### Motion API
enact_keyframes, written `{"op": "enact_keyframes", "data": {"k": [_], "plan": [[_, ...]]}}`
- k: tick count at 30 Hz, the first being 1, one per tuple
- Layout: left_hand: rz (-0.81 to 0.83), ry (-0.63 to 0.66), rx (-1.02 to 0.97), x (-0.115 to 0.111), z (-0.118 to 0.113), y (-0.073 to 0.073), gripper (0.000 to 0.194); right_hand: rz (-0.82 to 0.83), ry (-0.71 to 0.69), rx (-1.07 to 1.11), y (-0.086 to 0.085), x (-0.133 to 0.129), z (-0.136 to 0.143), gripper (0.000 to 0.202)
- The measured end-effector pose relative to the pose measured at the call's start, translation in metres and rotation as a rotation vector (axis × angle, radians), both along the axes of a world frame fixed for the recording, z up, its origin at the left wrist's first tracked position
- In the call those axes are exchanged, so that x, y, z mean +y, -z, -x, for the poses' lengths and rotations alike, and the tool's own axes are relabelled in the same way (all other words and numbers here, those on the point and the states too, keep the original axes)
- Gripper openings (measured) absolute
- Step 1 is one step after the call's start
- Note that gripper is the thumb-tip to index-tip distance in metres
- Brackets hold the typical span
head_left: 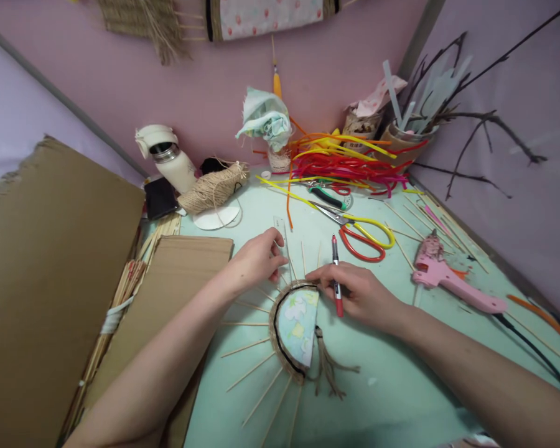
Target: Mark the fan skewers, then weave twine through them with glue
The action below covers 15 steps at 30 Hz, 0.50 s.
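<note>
Your left grip (261, 258) was at a clear ruler (279, 223), thumb and fingers curled in against it, though I cannot tell whether they were pinching it. Your right grip (354, 292) was pinching a red pen (335, 252), which stood with its capped end away from you, while your index finger reached to the rim of the half circle (298, 320). That half circle lay on the desk (382, 386) between your hands, covered in flowered cloth, with a brown band and a black line around its curved side. Thin sticks (245, 323) fanned out from the band, and a string tassel (324, 361) hung off the straight side, lying on the desk. Beyond your right hand lay scissors (386, 236) with one yellow and one red handle, and a pink glue gun (452, 283) rested farther right. Twine (214, 186) sat beside a white bottle (175, 171), and cardboard (196, 252) lay under your left forearm
</note>
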<state>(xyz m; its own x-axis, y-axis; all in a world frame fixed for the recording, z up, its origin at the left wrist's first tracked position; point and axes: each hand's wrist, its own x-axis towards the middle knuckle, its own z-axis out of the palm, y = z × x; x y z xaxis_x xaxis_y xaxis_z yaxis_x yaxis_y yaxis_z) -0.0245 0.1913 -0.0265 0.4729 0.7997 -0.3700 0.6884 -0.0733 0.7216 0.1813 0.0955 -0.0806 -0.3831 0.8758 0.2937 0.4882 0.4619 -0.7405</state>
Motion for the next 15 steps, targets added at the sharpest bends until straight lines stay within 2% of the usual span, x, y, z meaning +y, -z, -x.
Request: {"op": "enact_keyframes", "data": {"k": [3, 9, 15], "plan": [[0.036, -0.002, -0.023, 0.000, -0.001, 0.002, 0.019, -0.001, -0.018, -0.008, 0.001, -0.001, 0.001, 0.016], [0.002, -0.052, -0.066, 0.001, -0.001, 0.010, 0.019, 0.025, -0.033, 0.006, 0.004, -0.003, 0.003, 0.020], [0.007, -0.045, -0.100, 0.000, -0.001, 0.019, 0.019, 0.041, -0.044, -0.013, 0.005, -0.003, 0.003, 0.021]]}}
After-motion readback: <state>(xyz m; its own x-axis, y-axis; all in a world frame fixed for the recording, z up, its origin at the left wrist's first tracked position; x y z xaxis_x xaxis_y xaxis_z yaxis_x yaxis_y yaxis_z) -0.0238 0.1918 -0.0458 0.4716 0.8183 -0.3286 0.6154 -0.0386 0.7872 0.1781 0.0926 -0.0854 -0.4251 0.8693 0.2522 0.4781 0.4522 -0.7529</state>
